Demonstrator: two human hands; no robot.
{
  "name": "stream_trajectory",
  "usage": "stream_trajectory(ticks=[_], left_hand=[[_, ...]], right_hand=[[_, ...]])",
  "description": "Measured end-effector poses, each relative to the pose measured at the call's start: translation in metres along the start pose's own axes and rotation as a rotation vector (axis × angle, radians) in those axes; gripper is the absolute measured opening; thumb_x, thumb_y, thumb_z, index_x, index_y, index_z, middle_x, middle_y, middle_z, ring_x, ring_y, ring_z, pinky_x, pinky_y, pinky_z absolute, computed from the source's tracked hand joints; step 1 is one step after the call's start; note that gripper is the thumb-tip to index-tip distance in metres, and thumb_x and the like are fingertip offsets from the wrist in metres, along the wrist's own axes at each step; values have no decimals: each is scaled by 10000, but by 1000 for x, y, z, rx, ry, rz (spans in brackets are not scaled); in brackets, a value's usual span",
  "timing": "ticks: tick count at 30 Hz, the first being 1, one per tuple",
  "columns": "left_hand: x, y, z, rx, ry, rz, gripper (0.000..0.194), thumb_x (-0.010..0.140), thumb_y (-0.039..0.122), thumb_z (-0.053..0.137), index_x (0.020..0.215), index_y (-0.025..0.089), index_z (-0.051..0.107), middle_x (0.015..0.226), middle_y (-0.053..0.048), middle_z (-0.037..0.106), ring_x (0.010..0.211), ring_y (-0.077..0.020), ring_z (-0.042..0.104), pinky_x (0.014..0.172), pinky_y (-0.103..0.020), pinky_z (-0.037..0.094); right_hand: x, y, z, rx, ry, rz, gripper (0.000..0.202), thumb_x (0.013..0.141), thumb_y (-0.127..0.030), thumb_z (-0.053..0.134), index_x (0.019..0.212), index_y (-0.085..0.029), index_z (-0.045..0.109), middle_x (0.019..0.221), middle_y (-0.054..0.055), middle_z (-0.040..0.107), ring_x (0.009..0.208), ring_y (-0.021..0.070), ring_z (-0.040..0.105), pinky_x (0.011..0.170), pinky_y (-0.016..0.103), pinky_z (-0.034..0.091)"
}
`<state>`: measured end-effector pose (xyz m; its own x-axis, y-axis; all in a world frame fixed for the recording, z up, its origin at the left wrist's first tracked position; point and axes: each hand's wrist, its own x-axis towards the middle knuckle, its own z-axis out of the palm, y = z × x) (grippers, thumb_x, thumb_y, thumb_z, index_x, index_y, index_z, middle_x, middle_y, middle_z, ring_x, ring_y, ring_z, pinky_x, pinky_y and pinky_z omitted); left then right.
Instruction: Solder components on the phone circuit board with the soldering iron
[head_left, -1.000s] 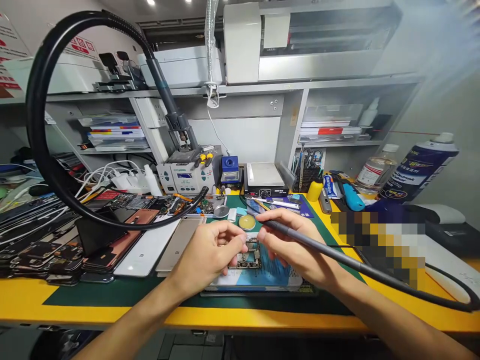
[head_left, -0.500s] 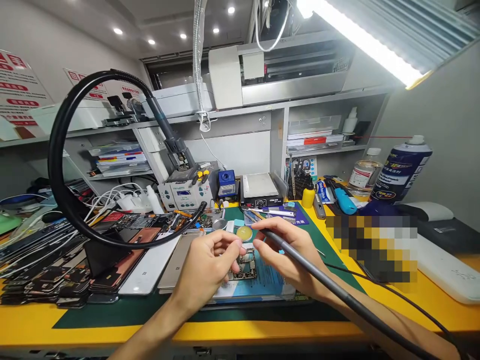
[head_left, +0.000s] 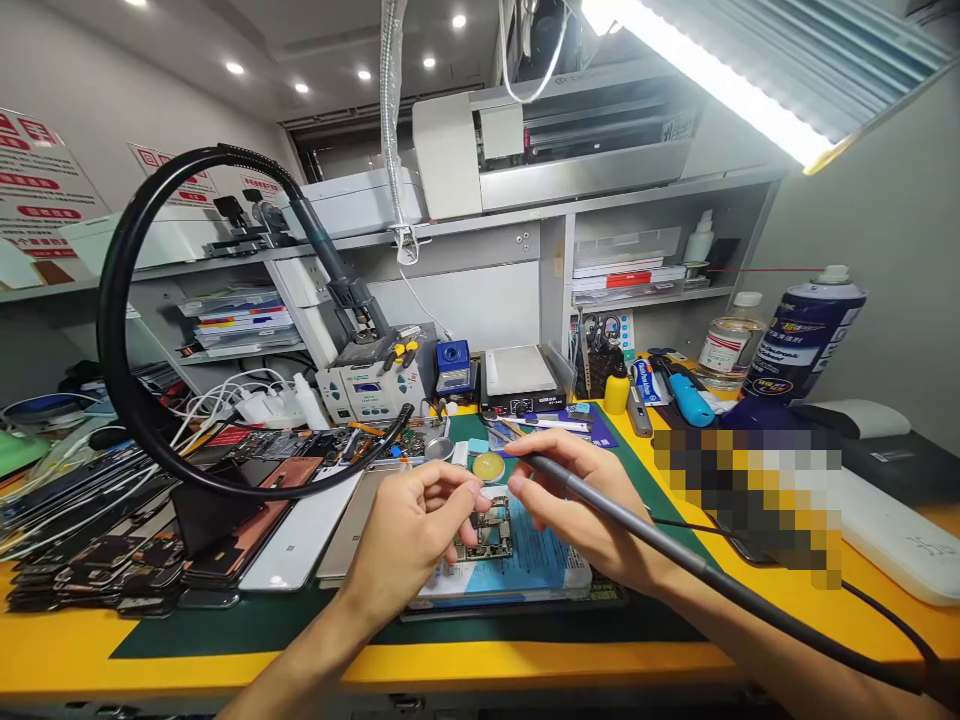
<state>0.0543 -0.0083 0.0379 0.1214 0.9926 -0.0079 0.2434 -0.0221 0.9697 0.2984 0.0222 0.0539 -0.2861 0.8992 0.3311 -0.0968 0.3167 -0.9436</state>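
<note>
My right hand (head_left: 574,500) is closed around a dark soldering iron (head_left: 626,513), whose tip end points left toward a small round tub of yellowish paste (head_left: 489,467). My left hand (head_left: 409,540) is closed in a pinch, thumb against forefinger; whatever it holds, if anything, is too small to make out. Below and between both hands lies a phone circuit board (head_left: 495,535), partly hidden by the left fingers. It rests on a flat blue and white box (head_left: 551,565) on the green mat (head_left: 300,630).
Phones and phone parts (head_left: 82,560) are piled at the left, under a looped black hose (head_left: 112,300). Behind stand a hot-air station (head_left: 371,385) and a small hot plate (head_left: 519,375). A spray can (head_left: 806,335) and clear bottle (head_left: 729,340) stand right. The iron's cable (head_left: 885,615) trails right.
The soldering iron's rear end has swung slightly lower at the right, and its cable has shifted. My hands stay almost in place; the view has moved slightly.
</note>
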Motion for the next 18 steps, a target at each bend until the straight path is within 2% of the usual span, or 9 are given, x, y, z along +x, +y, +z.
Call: stream_trajectory(ticks=[5, 12, 16, 18], left_hand=[[-1, 1, 1, 36, -73, -39, 372, 1252, 548, 857, 1317, 183, 838, 1152, -42, 864, 879, -188, 818, 795, -352, 741], [-5, 7, 3, 37, -147, -21, 360, 1249, 537, 863, 1324, 185, 845, 1205, -58, 879, 946, -207, 845, 848, -378, 759], [-5, 6, 1, 23, -156, -7, 346, 1247, 529, 868, 1277, 185, 847, 1166, -48, 874, 919, -197, 833, 828, -362, 750], [-4, 5, 1, 6, -132, -1, 353, 1250, 535, 865, 1270, 183, 843, 1130, -37, 865, 877, -185, 818, 790, -344, 736]], right_hand=[[-1, -3, 1, 54, -4, 46, 246, 914, -302, 1009, 1113, -268, 869, 800, -36, 798, 577, 154, 654, 527, 286, 493], [-1, -2, -1, 93, -25, 77, 261, 903, -231, 1028, 1116, -265, 882, 801, -43, 809, 564, 135, 661, 474, 247, 435], [0, 0, -2, 102, -39, 83, 265, 901, -218, 1043, 1113, -258, 890, 767, -55, 785, 574, 130, 661, 488, 239, 452], [0, -1, -2, 114, -26, 88, 316, 887, -233, 1056, 1145, -252, 875, 823, -39, 826, 591, 134, 676, 478, 241, 455]])
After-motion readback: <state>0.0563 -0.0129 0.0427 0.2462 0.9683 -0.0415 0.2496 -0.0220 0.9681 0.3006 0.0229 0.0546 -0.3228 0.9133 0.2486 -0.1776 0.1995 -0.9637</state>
